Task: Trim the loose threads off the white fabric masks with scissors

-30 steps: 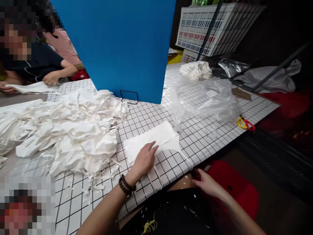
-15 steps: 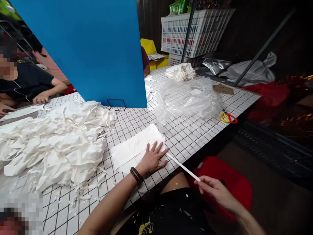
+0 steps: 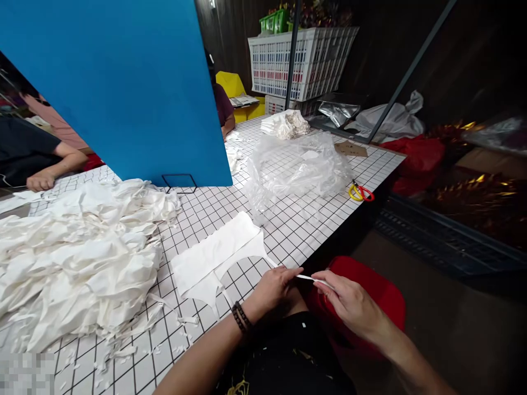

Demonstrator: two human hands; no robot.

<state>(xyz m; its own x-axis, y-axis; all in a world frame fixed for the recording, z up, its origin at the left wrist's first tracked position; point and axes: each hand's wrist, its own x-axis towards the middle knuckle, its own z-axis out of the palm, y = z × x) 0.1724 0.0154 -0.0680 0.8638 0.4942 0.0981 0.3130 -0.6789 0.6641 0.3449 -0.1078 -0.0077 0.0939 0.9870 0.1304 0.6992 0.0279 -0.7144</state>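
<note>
A flat white cloth piece [image 3: 214, 253] lies on the grid-patterned table [image 3: 313, 219] near its front edge. A thin white strap [image 3: 307, 278] runs from the cloth's right corner off the table edge. My left hand [image 3: 274, 285], with a dark bead bracelet at the wrist, pinches the strap just past the edge. My right hand [image 3: 348, 300] pinches the same strap a little further right, above my lap. The strap is stretched between both hands.
A big heap of white cloth pieces [image 3: 78, 258] fills the table's left. A blue divider board [image 3: 123, 88] stands behind it. Crumpled clear plastic [image 3: 298, 167], yellow-and-red scissors [image 3: 360, 192], a white crate [image 3: 304, 60] and a red stool [image 3: 370, 291] lie right. Other people's arms [image 3: 49, 170] rest at far left.
My left hand has left the cloth and come to the table edge to grip the strap. My right hand rose and closed in. The view swung right.
</note>
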